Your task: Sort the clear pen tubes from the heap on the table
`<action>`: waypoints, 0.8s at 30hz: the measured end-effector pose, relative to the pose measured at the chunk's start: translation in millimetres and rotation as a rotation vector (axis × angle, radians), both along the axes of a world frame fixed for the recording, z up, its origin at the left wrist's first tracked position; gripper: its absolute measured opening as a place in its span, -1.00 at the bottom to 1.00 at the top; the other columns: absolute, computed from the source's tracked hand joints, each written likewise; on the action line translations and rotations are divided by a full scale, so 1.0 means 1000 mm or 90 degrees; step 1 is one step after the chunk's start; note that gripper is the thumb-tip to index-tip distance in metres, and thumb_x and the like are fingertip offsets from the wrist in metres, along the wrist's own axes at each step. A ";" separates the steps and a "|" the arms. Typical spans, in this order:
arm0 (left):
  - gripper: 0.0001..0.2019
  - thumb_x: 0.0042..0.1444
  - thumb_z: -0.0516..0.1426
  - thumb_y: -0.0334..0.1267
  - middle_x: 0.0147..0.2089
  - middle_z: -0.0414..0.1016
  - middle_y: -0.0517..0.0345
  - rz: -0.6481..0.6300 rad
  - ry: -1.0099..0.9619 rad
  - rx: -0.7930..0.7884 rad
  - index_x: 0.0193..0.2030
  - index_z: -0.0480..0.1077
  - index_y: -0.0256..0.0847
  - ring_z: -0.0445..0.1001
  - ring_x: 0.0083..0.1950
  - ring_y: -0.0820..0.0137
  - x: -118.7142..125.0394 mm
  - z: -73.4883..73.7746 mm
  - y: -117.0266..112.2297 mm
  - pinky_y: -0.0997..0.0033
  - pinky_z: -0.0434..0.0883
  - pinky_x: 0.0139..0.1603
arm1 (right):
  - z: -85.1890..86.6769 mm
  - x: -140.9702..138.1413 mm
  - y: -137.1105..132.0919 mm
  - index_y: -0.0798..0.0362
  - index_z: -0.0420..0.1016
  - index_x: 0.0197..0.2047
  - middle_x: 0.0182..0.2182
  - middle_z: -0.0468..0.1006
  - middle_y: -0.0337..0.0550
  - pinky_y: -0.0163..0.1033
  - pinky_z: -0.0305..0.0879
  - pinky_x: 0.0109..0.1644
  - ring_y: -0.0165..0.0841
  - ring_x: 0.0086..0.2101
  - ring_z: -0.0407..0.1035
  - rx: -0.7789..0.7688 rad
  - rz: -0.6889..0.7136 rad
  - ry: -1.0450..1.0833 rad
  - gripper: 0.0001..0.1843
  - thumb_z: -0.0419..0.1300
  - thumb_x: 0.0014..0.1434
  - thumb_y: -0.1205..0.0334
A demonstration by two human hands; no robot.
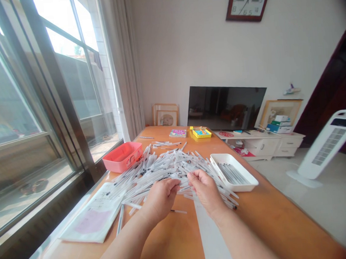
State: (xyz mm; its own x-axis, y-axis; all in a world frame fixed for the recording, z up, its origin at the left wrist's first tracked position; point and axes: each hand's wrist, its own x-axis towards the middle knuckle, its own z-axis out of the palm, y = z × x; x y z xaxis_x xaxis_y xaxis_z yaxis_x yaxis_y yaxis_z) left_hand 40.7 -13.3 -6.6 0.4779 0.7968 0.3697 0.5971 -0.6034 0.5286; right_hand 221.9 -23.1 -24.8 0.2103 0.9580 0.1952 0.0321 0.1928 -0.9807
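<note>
A wide, loose heap of translucent pen barrels, some with black ends, covers the middle of the table. In front of it, my left hand is closed, thumb and fingers pinched together. Just to its right, my right hand is also closed in a pinch, its fingertips facing the left ones across a small gap. What the fingertips hold is too small and pale to make out. To the right of the heap stands a white tray with several grey-looking pens lying in it.
A red plastic basket stands left of the heap, and a printed plastic bag lies nearer me. At the table's far end are a colourful booklet and a yellow box. A pale strip runs under my right forearm.
</note>
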 end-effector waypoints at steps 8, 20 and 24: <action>-0.73 0.33 -0.01 -0.24 -0.23 0.60 0.05 0.013 0.018 0.014 -0.10 0.53 -0.11 0.53 -0.19 0.26 -0.003 -0.004 0.004 0.37 0.32 -0.17 | 0.002 -0.002 -0.002 0.06 0.58 -0.21 -0.36 0.62 -0.11 -0.19 0.43 -0.27 -0.26 -0.34 0.48 -0.043 0.046 0.066 -0.60 0.32 0.09 -0.11; -0.74 0.33 0.02 -0.26 -0.20 0.61 0.05 0.005 0.038 0.031 -0.03 0.54 -0.09 0.53 -0.14 0.24 -0.003 -0.001 0.004 0.37 0.30 -0.12 | -0.002 -0.002 0.000 0.04 0.42 -0.50 -0.60 0.49 -0.22 -0.32 0.15 -0.52 -0.43 -0.57 0.27 -0.097 0.020 0.065 -0.51 0.33 0.04 -0.24; -0.74 0.33 0.02 -0.25 -0.18 0.61 0.05 0.012 0.037 0.038 -0.03 0.54 -0.09 0.54 -0.15 0.25 -0.004 -0.002 0.006 0.37 0.30 -0.13 | -0.001 0.002 0.000 0.03 0.55 -0.33 -0.46 0.57 -0.17 -0.30 0.28 -0.42 -0.38 -0.46 0.36 -0.051 0.048 0.100 -0.55 0.29 0.11 -0.22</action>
State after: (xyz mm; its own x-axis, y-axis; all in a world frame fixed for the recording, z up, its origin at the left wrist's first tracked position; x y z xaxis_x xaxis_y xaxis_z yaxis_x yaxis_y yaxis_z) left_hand 36.8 -7.1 -8.7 0.4848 0.7837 0.3883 0.6380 -0.6206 0.4559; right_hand 224.0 -22.8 -25.9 0.1598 0.9832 0.0882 -0.1349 0.1103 -0.9847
